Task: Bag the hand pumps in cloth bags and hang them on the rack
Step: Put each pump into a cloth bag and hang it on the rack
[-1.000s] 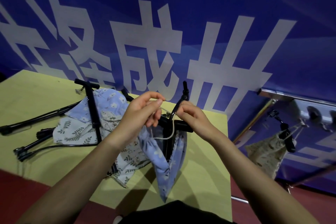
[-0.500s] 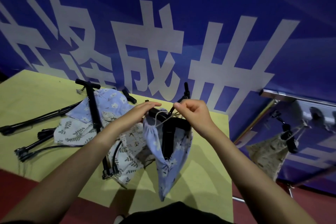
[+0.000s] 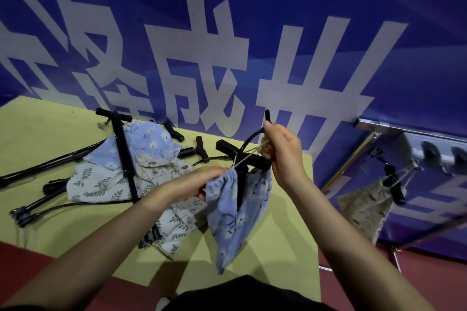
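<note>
A blue floral cloth bag [image 3: 235, 219] hangs above the yellow table [image 3: 43, 134] with a black hand pump [image 3: 242, 159] standing in it, handle and hose sticking out of the top. My left hand [image 3: 199, 184] pinches the gathered mouth of the bag. My right hand [image 3: 283, 151] grips the bag's beige drawstring [image 3: 246, 158] and pulls it up and to the right, so the cord is taut. At the right, a beige bag [image 3: 364, 207] with a pump in it hangs from the rack [image 3: 414, 131].
On the table to the left lie several more black hand pumps [image 3: 123, 156] among a pile of floral cloth bags [image 3: 101, 179]. A blue banner wall with large white characters stands behind. The floor is dark red.
My right hand has risen and moved right, drawing the cord tight. My left hand has slid down onto the bag's mouth, which has bunched up more around the pump.
</note>
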Motion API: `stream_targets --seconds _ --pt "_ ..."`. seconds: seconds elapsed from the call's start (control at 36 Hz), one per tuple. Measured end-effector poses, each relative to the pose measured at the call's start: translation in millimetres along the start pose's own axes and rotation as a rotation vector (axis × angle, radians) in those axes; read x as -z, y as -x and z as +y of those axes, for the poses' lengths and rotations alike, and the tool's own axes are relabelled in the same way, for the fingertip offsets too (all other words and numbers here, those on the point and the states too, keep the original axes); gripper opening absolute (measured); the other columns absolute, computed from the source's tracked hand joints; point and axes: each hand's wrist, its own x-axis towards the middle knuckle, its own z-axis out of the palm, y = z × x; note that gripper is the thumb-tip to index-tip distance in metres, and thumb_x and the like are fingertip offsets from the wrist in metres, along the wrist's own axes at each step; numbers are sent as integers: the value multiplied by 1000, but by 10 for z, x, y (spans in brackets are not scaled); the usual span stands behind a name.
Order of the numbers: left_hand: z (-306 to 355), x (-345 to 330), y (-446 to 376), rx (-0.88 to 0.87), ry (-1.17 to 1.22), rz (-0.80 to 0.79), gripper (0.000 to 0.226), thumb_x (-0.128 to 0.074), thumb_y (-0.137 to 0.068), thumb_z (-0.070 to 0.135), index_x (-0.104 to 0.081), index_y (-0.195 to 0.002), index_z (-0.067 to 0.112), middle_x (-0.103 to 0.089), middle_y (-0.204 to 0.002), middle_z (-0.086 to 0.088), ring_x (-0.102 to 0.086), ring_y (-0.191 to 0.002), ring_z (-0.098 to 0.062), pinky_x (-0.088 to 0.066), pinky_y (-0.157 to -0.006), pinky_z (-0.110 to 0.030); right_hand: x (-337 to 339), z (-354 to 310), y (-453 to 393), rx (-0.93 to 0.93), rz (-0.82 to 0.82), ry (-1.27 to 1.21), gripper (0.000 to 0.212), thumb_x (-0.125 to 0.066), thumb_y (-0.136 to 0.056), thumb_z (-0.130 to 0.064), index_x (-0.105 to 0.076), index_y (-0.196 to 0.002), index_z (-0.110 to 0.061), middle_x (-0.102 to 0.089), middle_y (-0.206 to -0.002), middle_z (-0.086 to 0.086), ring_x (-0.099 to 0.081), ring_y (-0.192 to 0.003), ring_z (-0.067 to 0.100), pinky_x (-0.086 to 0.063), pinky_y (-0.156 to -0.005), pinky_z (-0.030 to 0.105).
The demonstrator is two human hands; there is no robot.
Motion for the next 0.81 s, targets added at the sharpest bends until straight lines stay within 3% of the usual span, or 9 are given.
stream_targets --seconds 0.06,0.14,0.22,0.33,0.44,0.5,0.56,0.72,0.81 --pt "-20 -62 23 -72 -122 69 23 -50 -96 33 -56 -81 16 -52 -66 8 -46 -60 -6 -35 -56 -20 -15 35 27 71 41 114 41 -61 -89 -24 -36 -58 -15 -32 -54 2 -30 -52 19 -32 -53 27" --pt "-50 -90 -22 -199 -174 198 33 -55 -95 35 -63 -92 3 -57 -83 -5 -53 -78 -11 -40 -69 -22 -31 93 21 141 58 272 46 -63 -90 -15 -29 -60 -18 -30 -58 2 -32 -55 13 -34 -57 25" --pt "-118 -159 -14 -218 -39 263 21 -50 -98 26 -66 -99 12 -63 -93 3 -58 -86 -3 -42 -78 -14 -3 219 -19 262 35 718 47 -65 -88 -17 -27 -61 -23 -40 -70 -3 -39 -70 14 -29 -63 26" --pt "-199 -258 -33 -185 299 373 30 -51 -98 29 -58 -124 15 -64 -120 2 -59 -114 -12 -40 -107 -35 87 410 -19 305 -11 1167 32 -54 -96 -30 -49 -71 -10 -57 -84 10 -46 -89 26 -35 -65 33" --pt "-100 -394 -7 -194 558 403 19 -41 -102 15 -55 -114 15 -62 -103 9 -61 -87 2 -48 -82 -15 117 521 -12 212 -25 1339 38 -41 -100 -37 -49 -75 -10 -61 -83 14 -52 -97 30 -31 -59 32" --pt "-66 -432 15 -185 607 435 29 -41 -102 19 -52 -127 10 -57 -120 -2 -55 -107 -11 -44 -96 -28 114 573 -9 194 -36 1403 40 -38 -101 -38 -56 -82 -7 -64 -86 14 -53 -100 30 -30 -59 32" --pt "-87 -420 -10 -174 663 473 27 -42 -102 23 -58 -117 7 -62 -118 -12 -58 -110 -25 -44 -99 -41 127 597 -5 200 -36 1424 41 -38 -101 -37 -61 -91 -5 -65 -87 14 -53 -98 30 -30 -59 32" --pt "-70 -332 62 -290 679 447 8 -58 -93 7 -56 -85 10 -66 -76 -5 -66 -74 -18 -55 -66 -25 220 593 -28 238 -13 1289 37 -44 -100 -35 -41 -69 -14 -49 -64 7 -46 -64 28 -19 -49 34" --pt "-33 -214 100 -305 551 420 12 -62 -89 4 -54 -86 11 -60 -82 -8 -63 -76 -17 -53 -71 -26 238 583 -22 281 -21 1162 42 -48 -99 -30 -35 -62 -15 -41 -55 2 -38 -54 23 -21 -48 34"
